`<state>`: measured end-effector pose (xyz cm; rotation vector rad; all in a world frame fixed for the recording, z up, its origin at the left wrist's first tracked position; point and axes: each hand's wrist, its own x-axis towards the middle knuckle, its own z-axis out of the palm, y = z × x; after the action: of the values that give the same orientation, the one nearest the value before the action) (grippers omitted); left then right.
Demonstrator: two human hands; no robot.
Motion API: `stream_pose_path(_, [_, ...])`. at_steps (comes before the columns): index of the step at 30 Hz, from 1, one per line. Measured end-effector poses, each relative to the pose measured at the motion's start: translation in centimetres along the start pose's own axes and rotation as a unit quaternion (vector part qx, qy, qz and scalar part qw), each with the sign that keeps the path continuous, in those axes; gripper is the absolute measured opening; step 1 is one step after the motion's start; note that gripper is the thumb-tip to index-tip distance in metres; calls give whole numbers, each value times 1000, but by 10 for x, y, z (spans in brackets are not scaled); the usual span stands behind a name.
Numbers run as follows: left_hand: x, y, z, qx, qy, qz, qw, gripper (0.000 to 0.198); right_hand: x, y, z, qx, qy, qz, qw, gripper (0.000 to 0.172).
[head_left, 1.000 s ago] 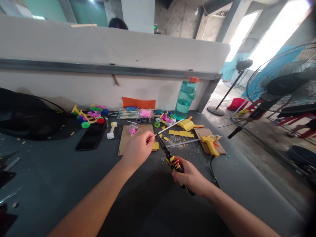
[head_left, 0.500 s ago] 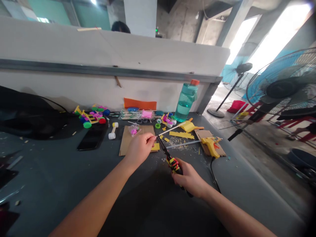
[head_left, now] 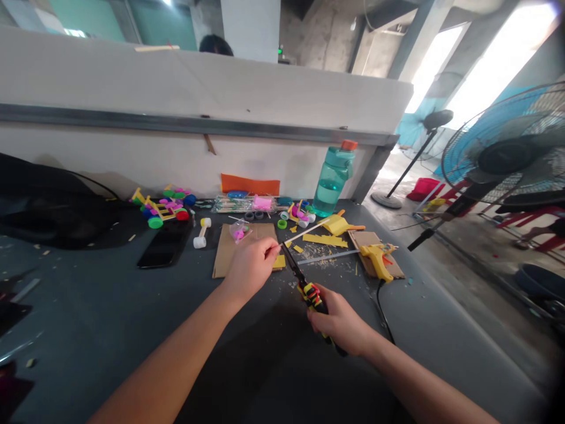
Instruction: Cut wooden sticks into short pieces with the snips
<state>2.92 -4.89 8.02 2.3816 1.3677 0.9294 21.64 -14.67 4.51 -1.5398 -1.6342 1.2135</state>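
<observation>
My left hand (head_left: 251,266) is closed, pinching one end of a thin pale stick (head_left: 305,232) that slants up to the right. My right hand (head_left: 339,323) is wrapped round the yellow, black and red handles of long-nosed pliers (head_left: 295,266). The tips of the pliers meet the stick right beside my left fingertips; whether the jaws grip it, I cannot tell. Beneath my left hand lies a piece of cardboard (head_left: 223,259) with a small bag of pink parts (head_left: 239,231) on it. Yellow strips (head_left: 324,240) and crumbs are scattered beyond the pliers.
On the right, a yellow glue gun (head_left: 378,262) rests on cardboard. A teal bottle (head_left: 330,189) stands by the partition. To the left are a phone (head_left: 161,244), colourful toy cars (head_left: 164,211) and a white-wheeled axle (head_left: 202,233). Large fan (head_left: 507,154) at far right.
Almost nothing differs. The hands, stick and pliers keep nearly the same position; the view has shifted very slightly.
</observation>
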Motion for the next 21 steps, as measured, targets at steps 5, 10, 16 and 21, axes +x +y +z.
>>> stream_pose_path(5, [1, -2, 3, -38, -51, -34, 997, 25, 0, 0, 1, -38, 16, -7, 999, 13])
stream_pose_path(10, [1, -4, 3, -83, -49, -47, 994, 30, 3, 0, 2, -55, 25, -29, 998, 15])
stream_pose_path(16, [-1, 1, 1, -93, -14, -40, 995, 21, 3, 3, 3, -17, 16, -24, 999, 17])
stream_pose_path(21, [-2, 2, 2, -52, 4, -9, 999, 21, 3, 5, 3, 18, 4, -14, 1000, 18])
